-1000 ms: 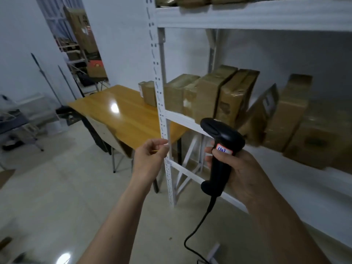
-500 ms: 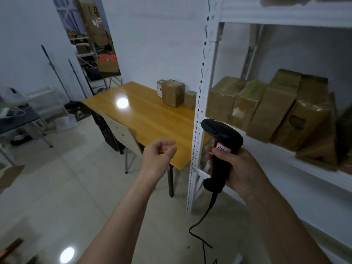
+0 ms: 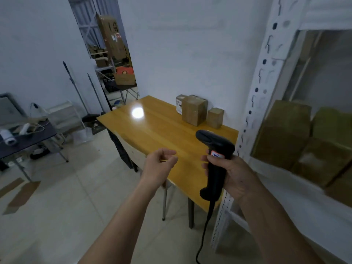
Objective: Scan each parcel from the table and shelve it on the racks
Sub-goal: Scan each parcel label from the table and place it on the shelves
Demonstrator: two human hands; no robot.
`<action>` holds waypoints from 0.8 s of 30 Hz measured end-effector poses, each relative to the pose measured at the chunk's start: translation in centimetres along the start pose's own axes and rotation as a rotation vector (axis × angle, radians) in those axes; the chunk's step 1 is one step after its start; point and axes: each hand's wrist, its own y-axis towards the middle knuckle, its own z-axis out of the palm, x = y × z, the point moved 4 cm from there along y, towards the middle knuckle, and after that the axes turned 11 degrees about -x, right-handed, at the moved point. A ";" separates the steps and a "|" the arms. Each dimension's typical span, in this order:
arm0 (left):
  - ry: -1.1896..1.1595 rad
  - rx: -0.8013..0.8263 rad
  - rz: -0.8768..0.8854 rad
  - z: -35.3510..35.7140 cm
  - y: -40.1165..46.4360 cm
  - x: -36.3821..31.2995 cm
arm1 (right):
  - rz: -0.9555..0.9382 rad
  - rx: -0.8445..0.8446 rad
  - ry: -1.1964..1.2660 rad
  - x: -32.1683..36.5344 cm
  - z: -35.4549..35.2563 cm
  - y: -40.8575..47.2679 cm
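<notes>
Right hand (image 3: 231,175) grips the scanner (image 3: 214,159); left hand (image 3: 159,163) loosely curled, empty; parcels (image 3: 194,109) on the table (image 3: 152,130) beyond both, now in fuller view than before

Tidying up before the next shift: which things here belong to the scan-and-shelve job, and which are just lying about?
Job: scanner in right hand; parcels on table; rack; shelved parcels.
Lying about: brooms; dark side table; cardboard scraps.

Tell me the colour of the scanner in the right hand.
Black, with a small white, red-edged label; the scanner shows clearly in the head view.
</notes>
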 end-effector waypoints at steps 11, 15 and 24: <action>0.089 0.116 0.003 5.9 17.9 -1.2 | 0.127 0.027 -0.005 3.7 5.2 16.0; 0.134 0.134 -0.054 7.2 21.4 0.9 | 0.193 0.008 0.035 3.7 6.0 19.2; 0.173 0.298 -0.079 14.6 31.1 2.0 | 0.213 -0.127 0.143 4.9 4.6 25.0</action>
